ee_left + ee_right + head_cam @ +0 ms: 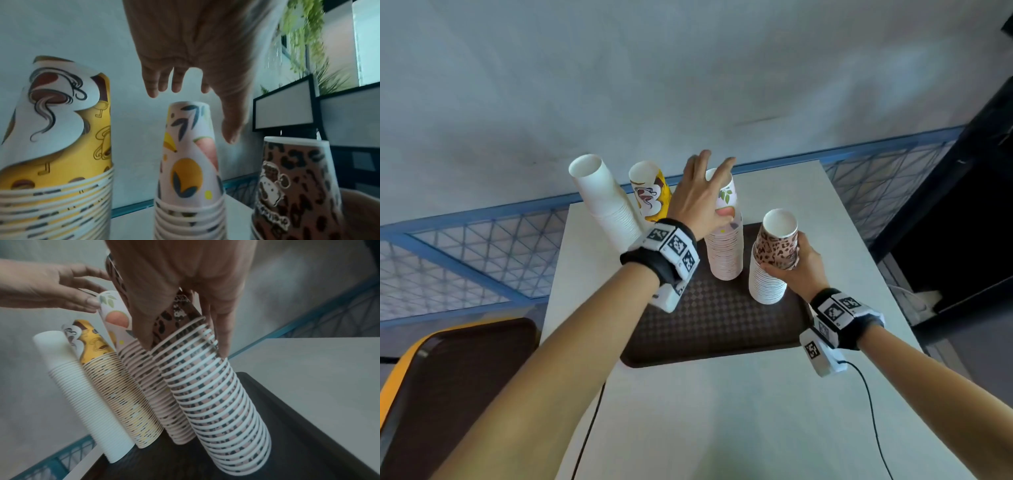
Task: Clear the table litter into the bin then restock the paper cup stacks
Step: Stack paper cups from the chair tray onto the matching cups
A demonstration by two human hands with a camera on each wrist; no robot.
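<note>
Four stacks of upturned paper cups stand on a dark brown tray [715, 325]: plain white [606, 202], yellow [650, 195], fruit-print [724, 250] and leopard-print [770, 281]. My left hand [714, 185] hovers at the top of the fruit-print stack [187, 170], fingers straight and spread, thumb beside the top cup. My right hand [786, 257] grips the top leopard cup [777, 245], which sits tilted on its stack [216, 402]. In the right wrist view the right thumb and fingers [223, 344] wrap that cup just above the stacked rims.
The tray lies on a white table [722, 411] against a grey wall. A yellow-edged brown chair [448, 377] is at the lower left, a blue mesh rail [465, 246] behind the table, dark furniture [962, 222] to the right. A black cable [869, 411] trails from my right wrist.
</note>
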